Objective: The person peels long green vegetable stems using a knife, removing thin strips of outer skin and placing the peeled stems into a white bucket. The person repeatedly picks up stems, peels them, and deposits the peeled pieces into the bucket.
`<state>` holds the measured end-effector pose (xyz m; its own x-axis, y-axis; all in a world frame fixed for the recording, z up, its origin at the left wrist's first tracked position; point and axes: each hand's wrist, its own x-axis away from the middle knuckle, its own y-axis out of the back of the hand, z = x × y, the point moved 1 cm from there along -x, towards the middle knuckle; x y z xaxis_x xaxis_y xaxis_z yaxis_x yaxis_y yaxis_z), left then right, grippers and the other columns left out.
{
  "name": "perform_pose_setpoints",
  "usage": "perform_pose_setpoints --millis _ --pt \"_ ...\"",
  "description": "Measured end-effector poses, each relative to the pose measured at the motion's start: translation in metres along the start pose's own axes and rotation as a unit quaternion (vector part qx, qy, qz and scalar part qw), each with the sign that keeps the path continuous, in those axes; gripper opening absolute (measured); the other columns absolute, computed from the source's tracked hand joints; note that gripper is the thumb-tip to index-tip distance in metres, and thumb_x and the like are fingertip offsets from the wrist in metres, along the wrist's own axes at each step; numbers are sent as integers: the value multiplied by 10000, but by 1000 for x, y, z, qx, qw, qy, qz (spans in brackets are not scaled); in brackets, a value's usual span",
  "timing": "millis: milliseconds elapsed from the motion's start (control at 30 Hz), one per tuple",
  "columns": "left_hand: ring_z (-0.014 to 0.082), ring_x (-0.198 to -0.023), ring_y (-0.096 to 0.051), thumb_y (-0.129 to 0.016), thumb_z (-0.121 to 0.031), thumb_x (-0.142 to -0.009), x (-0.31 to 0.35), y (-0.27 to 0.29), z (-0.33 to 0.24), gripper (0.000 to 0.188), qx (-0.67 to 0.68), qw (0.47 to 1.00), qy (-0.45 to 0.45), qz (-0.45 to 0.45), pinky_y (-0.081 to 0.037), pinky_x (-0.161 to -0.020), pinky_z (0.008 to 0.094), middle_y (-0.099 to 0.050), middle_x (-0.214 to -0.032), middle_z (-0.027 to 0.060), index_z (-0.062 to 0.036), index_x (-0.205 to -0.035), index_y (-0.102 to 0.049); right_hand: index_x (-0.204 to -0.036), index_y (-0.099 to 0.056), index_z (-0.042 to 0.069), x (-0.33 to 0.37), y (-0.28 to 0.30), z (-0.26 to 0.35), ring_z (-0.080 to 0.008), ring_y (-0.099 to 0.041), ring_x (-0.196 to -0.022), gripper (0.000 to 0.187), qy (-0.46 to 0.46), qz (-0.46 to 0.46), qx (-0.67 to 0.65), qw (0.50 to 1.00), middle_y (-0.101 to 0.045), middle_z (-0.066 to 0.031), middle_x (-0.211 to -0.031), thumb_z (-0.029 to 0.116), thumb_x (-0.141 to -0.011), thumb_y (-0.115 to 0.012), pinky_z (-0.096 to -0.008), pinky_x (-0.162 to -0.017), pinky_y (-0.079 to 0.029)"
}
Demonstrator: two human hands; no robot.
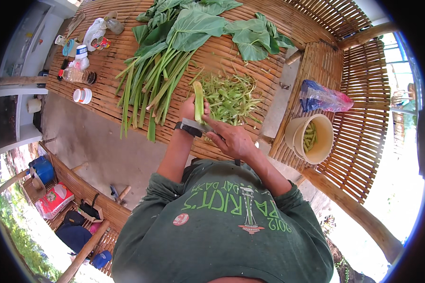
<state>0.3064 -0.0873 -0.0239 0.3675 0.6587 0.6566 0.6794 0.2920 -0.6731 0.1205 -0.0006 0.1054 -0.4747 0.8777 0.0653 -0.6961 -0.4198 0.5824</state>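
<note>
My left hand (pixel 189 108) is closed around a thick pale-green leaf stalk (pixel 199 96), which stands up out of the grip. In my right hand (pixel 233 140) is a knife, its grey blade (pixel 197 125) lying across the stalk's lower end near my left wrist; the handle is hidden by my fingers. Just beyond both hands, a heap of green peelings (pixel 231 99) is spread on the bamboo table (pixel 113 66). Left of it lies a bundle of long green stalks (pixel 153 89) with large leaves (pixel 196 28) at the far end.
On the bamboo bench at right stands a cream bucket (pixel 293 134) holding cut stalk pieces (pixel 310 137), beside a blue and pink plastic bag (pixel 323 96). Bottles (pixel 78 75) and a white-lidded jar (pixel 82 95) are at the table's left end. Behind left, another bench carries bags (pixel 54 200).
</note>
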Motion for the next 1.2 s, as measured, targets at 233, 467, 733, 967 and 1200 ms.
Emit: perform_pose_setpoints --millis 233,467,733,967,1200 --pt "172 -606 -544 -386 -428 -1137 5 -3 -9 453 -59 998 -21 9 -436 -479 288 -580 -777 58 -33 -1046 -589 -1460 -632 130 -3 -1 -2 -407 -714 -978 426 -36 5 -140 990 -739 -212 -1147 326 -1087 -568 -440 -873 -576" --pt "166 -632 -532 -437 -449 -1140 16 -6 0 468 -17 998 -40 51 -468 -557 266 -588 -800 66 -13 -1069 -591 -1464 -642 121 -12 37 -30 -179 -701 -1002 443 -146 -132 -229 953 -765 -123 -1203 371 -1104 -580 -340 -876 -545" --pt "167 -858 -625 -580 -372 -1100 26 19 3 356 -49 994 -82 59 -543 -740 320 -661 -1049 53 -43 -1234 -612 -1478 -612 79 -11 136 -40 -21 -373 -525 487 -132 -418 -262 860 -514 62 -727 401 -1117 -561 -215 -432 -255" --pt "122 -1050 -630 -716 -190 -1025 17 24 7 338 -142 960 -241 -11 -504 -915 318 -679 -1227 -30 -128 -1348 -636 -1568 -512 124 -16 81 -43 -164 -565 -686 562 -233 -170 -21 957 -650 -145 -803 398 -1083 -589 -368 -652 -497" --pt "160 -1034 -658 -626 -124 -1033 35 -8 7 333 -181 957 -224 25 -538 -875 315 -681 -1218 37 -63 -1360 -624 -1530 -558 97 -27 20 -25 -178 -602 -731 531 -188 -127 -182 957 -678 -152 -837 388 -1086 -569 -356 -732 -517"
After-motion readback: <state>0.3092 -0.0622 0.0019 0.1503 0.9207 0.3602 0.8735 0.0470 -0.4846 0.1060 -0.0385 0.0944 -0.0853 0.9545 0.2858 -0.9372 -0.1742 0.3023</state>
